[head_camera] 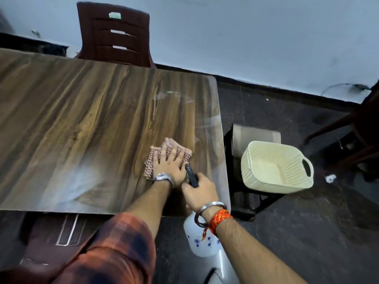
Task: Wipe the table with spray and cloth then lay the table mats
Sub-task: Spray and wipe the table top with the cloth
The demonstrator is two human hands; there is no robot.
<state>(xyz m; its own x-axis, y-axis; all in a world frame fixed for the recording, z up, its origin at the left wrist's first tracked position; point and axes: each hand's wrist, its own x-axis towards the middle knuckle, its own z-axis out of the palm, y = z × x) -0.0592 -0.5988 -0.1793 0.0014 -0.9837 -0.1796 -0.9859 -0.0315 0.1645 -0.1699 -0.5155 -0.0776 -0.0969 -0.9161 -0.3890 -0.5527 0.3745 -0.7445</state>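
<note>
Nearest the camera, an orange-and-black plaid sleeve covers the left upper arm. To its right, the bare right forearm wears a red thread and a steel bangle at the wrist. The right hand curls its fingers round the black trigger head of a spray bottle. The bottle's white body, printed with blue flowers, hangs below the near edge of the table. Just beyond, the left hand, with a watch on its wrist, lies flat with fingers spread and straight, pressing a checked pink cloth onto the wood-grain top near the table's right end. Pale wet streaks show past the cloth. Right of the table, a cream plastic basket rests on a dark stool. At the far side stands a maroon chair against the wall.
</note>
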